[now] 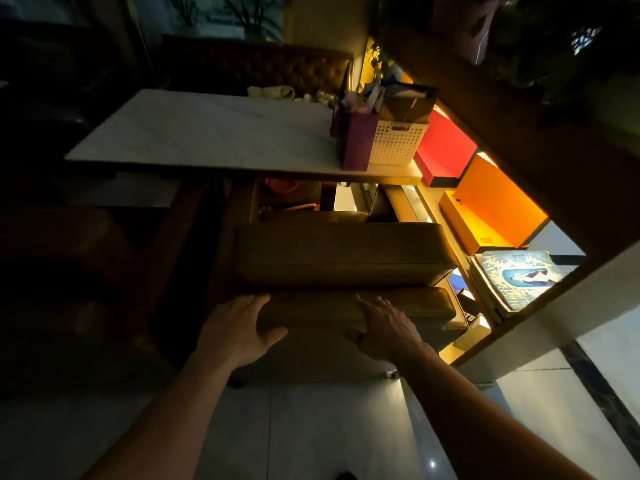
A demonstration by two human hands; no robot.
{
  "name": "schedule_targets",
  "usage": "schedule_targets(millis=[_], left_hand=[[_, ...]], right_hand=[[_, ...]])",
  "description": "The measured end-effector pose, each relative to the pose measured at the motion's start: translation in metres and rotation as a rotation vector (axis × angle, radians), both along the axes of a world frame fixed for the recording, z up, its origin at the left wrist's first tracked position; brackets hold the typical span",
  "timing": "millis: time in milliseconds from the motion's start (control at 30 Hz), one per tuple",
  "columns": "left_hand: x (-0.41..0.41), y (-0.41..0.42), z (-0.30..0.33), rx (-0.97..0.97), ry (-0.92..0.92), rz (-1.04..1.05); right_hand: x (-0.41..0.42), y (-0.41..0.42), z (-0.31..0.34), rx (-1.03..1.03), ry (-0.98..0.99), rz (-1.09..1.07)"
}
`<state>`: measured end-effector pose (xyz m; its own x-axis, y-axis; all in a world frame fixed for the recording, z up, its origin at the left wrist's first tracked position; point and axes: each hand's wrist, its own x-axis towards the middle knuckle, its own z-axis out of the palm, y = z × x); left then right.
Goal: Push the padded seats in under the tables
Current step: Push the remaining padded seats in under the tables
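— Where are your hands?
— Your left hand [239,332] and right hand [388,329] both rest on the back cushion [356,308] of the padded seat [341,254], fingers straight over its top, thumbs against its near face.
— And the seat?
— Centre frame, its far edge just beneath the white table [207,133], which carries a white basket [396,142] and purple bag [356,143].
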<state>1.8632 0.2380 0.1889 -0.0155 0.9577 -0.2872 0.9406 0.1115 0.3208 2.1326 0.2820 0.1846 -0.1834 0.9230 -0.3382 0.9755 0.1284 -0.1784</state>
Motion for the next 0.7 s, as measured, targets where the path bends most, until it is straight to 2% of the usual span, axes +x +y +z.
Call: schedule_targets(millis=[333, 700], left_hand=[[-0.082, -0.078, 0.067, 0.067, -0.050, 0.024], [-0.201, -0.103, 0.063, 0.129, -0.083, 0.193]], right_hand=[[-0.110, -0.056, 0.072, 0.004, 0.027, 0.153], [-0.234, -0.054, 0.075, -0.025, 0.055, 0.273]])
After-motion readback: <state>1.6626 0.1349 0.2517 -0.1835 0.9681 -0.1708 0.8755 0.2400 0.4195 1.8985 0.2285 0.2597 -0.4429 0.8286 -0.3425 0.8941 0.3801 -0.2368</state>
